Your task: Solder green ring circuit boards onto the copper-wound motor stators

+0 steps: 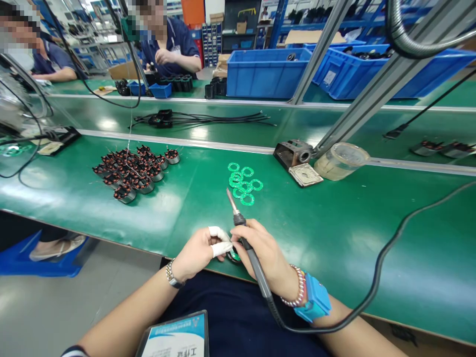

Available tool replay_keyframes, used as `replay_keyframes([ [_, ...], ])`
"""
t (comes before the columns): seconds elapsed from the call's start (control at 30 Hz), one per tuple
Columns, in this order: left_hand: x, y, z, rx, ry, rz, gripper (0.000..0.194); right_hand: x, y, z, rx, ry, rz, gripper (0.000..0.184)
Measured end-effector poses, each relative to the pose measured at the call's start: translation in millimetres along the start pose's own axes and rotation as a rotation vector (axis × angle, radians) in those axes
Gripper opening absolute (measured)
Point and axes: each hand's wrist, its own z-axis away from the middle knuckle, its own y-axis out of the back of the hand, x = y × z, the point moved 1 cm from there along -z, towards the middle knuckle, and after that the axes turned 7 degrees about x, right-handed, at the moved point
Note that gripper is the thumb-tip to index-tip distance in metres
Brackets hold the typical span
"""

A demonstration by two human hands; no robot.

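My right hand [256,253] is shut around the black grip of a soldering iron [248,243], whose bare metal tip points up and left. My left hand [197,254], with white cots on two fingers, pinches a small dark part with green on it [233,256], partly hidden by the fingers. The hands nearly touch above the green bench mat [334,233]. Ahead of the iron's tip lies a loose pile of thin green rings [241,183]. Further left stand several copper-wound motor stators [134,171] in a cluster.
A metal iron stand [293,153] and a clear plastic jar [340,161] sit beyond the rings. The iron's black cord [386,267] curves off to the right. Aluminium posts, blue bins [266,74] and two co-workers occupy the bench behind.
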Motion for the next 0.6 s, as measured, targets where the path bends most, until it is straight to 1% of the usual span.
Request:
replay_keyframes([
  [0.13, -7, 0.9, 7, 0.062, -0.036, -0.006, 0.023, -2, -6, 4, 0.007, -0.045, -0.002, 0.019],
  [0.23, -9, -0.6, 9, 0.092, -0.065, -0.029, 0.021, -5, -3, 6, 0.055, -0.074, 0.007, 0.024],
  [0.33, -8, -2.6, 9, 0.111, -0.053, -0.054, 0.02, -8, 11, 5, 0.13, -0.129, 0.04, 0.019],
  [0.4, -7, -3.1, 9, 0.119, -0.041, -0.061, 0.02, -11, 22, 7, 0.147, -0.135, 0.044, 0.015],
  [0.47, -7, -3.1, 9, 0.125, -0.041, -0.067, 0.019, -14, 32, 10, 0.128, -0.097, 0.018, 0.015],
  [0.6, -9, -2.8, 9, 0.14, -0.049, -0.081, 0.018, -21, 46, 18, 0.069, -0.02, 0.007, 0.027],
])
